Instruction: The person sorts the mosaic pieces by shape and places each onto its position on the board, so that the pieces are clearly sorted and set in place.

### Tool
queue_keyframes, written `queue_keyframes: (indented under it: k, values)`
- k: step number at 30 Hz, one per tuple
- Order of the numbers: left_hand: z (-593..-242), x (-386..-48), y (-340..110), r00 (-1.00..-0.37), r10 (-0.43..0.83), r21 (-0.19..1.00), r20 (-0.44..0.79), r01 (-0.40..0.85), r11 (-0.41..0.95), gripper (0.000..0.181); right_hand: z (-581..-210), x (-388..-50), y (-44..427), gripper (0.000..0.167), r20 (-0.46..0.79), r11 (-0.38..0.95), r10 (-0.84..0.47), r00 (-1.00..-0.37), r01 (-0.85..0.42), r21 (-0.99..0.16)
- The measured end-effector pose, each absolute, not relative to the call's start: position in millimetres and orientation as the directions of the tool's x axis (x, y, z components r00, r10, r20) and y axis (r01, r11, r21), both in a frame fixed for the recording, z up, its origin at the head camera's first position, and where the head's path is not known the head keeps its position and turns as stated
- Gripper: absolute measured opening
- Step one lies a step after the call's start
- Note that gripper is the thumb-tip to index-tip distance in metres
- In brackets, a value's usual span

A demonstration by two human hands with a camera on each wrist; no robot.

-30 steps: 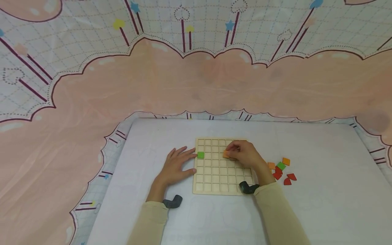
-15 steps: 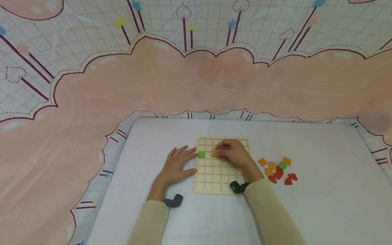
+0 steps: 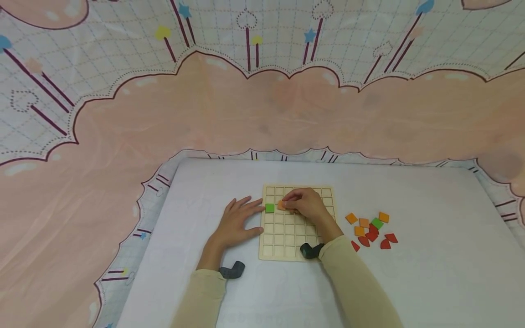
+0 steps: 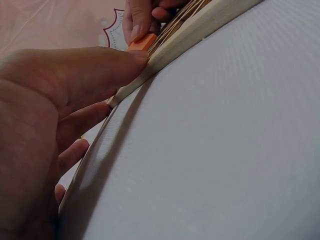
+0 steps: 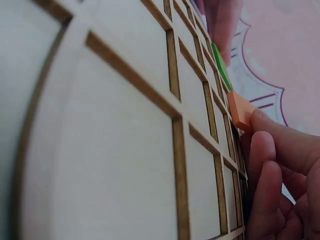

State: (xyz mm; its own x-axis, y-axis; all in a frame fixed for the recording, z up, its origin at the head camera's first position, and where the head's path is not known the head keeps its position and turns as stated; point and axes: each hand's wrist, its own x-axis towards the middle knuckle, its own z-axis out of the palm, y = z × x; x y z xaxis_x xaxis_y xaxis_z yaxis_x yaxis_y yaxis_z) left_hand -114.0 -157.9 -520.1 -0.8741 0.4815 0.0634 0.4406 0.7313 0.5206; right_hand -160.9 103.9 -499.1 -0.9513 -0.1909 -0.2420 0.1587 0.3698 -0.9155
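Note:
A pale wooden grid board [image 3: 279,239] lies on the white table. One green square tile [image 3: 269,208] sits in a cell of its leftmost column. My right hand [image 3: 306,205] pinches an orange square tile [image 3: 281,205] between thumb and fingers, just right of the green one. In the right wrist view that orange tile [image 5: 241,111] is tilted over the grid, with the green tile [image 5: 221,67] beyond it. My left hand [image 3: 234,223] rests beside the board with fingers spread, thumb and fingertips touching its left edge [image 4: 165,59].
Right of the board lies a loose group of pieces: orange squares [image 3: 359,231], a green square [image 3: 377,223] and several red wedge-shaped pieces [image 3: 385,244]. A cartoon-patterned cloth [image 3: 262,114] hangs behind the table's far edge.
My right hand has moved left across the board with the orange tile, coming close to the green tile. More of the loose pieces at right now show. The left hand stays in place.

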Motion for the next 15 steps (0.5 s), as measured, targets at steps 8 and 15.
queue_keyframes:
  k: [8,15]
  values:
    - [-519.0,-114.1,-158.1,-0.878,0.477,0.518,0.03,0.422,0.744,0.063,-499.6,-161.0,102.4,0.014,-0.246,0.369,-0.188,-0.951,0.164,-0.915]
    - [-518.2,-114.5,-157.8,-0.877,0.48,0.523,0.037,0.426,0.738,0.064,-497.0,-159.6,101.5,0.013,-0.254,0.394,-0.189,-0.949,0.164,-0.904]
